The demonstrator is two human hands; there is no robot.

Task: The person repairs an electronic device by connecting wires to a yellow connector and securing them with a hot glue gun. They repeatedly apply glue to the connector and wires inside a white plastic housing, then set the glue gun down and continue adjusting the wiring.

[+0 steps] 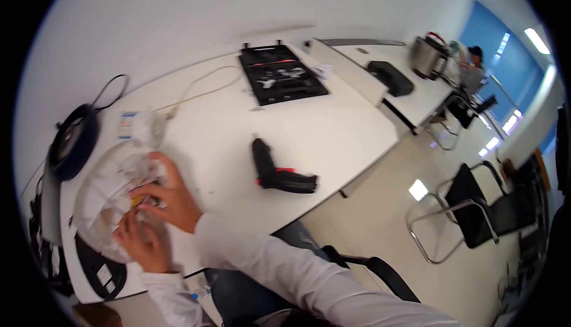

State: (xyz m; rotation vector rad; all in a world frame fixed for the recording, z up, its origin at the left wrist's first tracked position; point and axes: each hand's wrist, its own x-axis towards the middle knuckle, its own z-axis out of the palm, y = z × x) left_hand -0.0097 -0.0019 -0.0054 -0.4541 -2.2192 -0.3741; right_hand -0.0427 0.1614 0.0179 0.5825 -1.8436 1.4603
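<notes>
- a white round shell (98, 190) is seen on the tabletop (345, 130); a small yellow piece (137, 199) is seen within its outline.
- right hand (171, 195): reached over the shell, fingers bent at the yellow piece; whether it is gripped or only touched cannot be told.
- left hand (143, 242): placed at the shell's near side, fingers half curled; no held thing can be made out.
- risk, judged: the yellow piece could be dropped into the shell if the fingertips slip, the hands being crowded together.
- risk, judged: the shell could be tipped by uneven pressing, a black disc (101, 271) being partly covered by its near edge.
- power tool (267, 172) is laid well apart, right of the shell; the open tool case (285, 83) is placed beyond it.
- shell's contents are blurred and hidden by fingers; the yellow piece's fastening, if any, cannot be made out.
</notes>
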